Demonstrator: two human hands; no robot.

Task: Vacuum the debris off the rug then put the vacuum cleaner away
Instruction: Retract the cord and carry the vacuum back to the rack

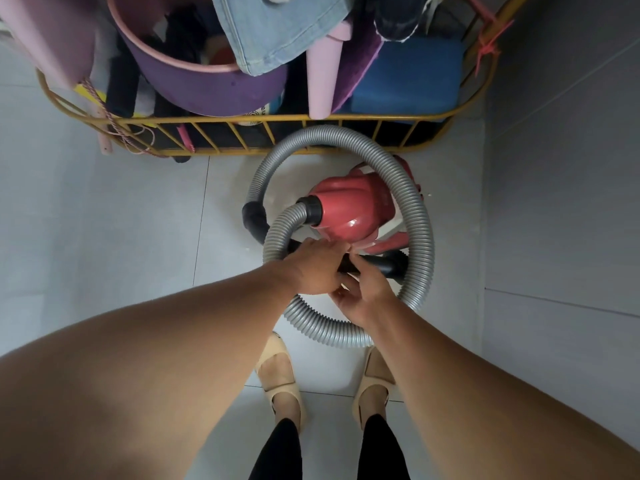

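Pale tiled floor point(138, 220) bearing red vacuum cleaner point(349, 206) ringed by grey hose point(420, 237), yellow wire rack point(214, 153) just behind, beige shoes point(280, 375) nearer.

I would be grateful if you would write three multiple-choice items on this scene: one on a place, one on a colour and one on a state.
1. Where does the vacuum cleaner stand?
A. On the tiled floor in front of the yellow rack
B. Inside a bucket
C. On a rug

2. What colour is the hose?
A. Black
B. Grey
C. Yellow

3. How does the hose lie?
A. Stretched out straight
B. Looped around the vacuum cleaner
C. Pulled off the vacuum cleaner

Answers:
1 A: its red body sits on pale tiles just short of the rack.
2 B: the ribbed hose is grey along its whole length.
3 B: it curls in a ring about the body, with one end plugged into the black collar.
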